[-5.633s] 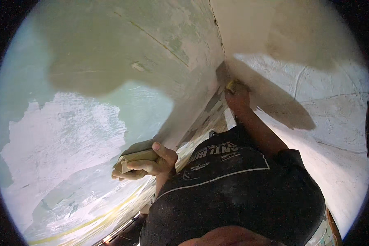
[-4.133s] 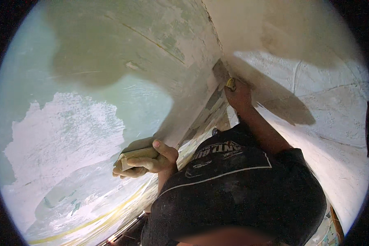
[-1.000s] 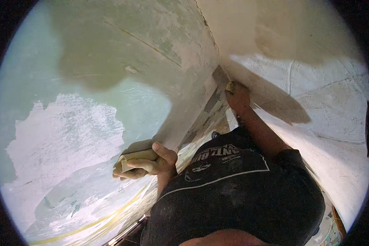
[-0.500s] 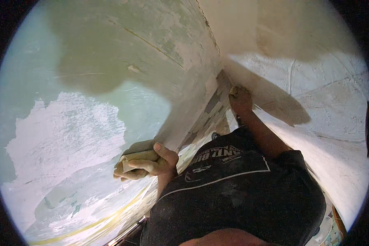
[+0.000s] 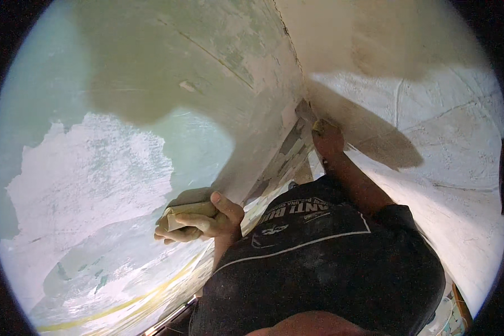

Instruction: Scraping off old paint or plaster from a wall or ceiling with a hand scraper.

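My right hand (image 5: 330, 143) is closed round the handle of a scraper (image 5: 304, 111). Its flat dark blade lies in the corner where the greenish left wall (image 5: 201, 143) meets the right wall (image 5: 448, 120). Lower on the left, my left hand (image 5: 215, 221) has its fingers curled round a folded piece of tan sandpaper (image 5: 176, 217), the thumb raised apart from it. That hand rests close to the left wall; whether it touches the surface I cannot tell.
A crack (image 5: 288, 36) runs down the corner above the scraper. On the left wall is a large rough white patch (image 5: 89, 171), with a yellow stripe (image 5: 129, 305) below it. Shadows fall across both walls. Tiles (image 5: 448, 316) show at the lower right.
The scraper and my right hand have shifted very slightly down along the corner. My left hand keeps its grip and stays almost in place; the view has moved slightly.
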Demonstrator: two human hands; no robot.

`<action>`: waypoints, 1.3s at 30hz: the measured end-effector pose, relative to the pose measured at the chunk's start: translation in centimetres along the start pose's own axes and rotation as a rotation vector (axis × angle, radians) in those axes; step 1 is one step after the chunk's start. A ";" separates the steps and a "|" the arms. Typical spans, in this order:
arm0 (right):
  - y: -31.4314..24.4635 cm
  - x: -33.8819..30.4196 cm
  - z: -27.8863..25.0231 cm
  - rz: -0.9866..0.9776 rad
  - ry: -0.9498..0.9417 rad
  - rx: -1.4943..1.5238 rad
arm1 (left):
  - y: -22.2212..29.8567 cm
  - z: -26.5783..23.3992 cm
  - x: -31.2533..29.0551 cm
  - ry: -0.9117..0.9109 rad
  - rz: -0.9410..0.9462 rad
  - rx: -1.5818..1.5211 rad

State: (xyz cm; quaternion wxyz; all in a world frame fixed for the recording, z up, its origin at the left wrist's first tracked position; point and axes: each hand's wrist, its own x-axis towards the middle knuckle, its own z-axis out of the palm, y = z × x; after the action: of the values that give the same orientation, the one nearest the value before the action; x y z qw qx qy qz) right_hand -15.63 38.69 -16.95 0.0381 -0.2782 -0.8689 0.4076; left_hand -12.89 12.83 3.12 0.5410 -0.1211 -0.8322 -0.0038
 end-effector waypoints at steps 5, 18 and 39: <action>4.3 0.8 2.0 -0.127 0.007 -0.040 | 0.4 -0.1 0.5 0.012 0.024 0.051; 5.3 1.2 3.2 -0.206 0.101 -0.131 | 0.8 -0.3 0.7 -0.001 0.023 0.051; 1.4 -0.3 0.7 -0.057 -0.118 0.072 | 0.1 0.0 0.5 -0.010 0.063 -0.009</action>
State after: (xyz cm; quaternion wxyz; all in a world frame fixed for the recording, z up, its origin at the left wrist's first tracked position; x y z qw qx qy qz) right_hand -14.97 38.76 -18.37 0.0082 -0.2272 -0.8621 0.4528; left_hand -13.10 13.07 3.57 0.5361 -0.1498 -0.8307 0.0100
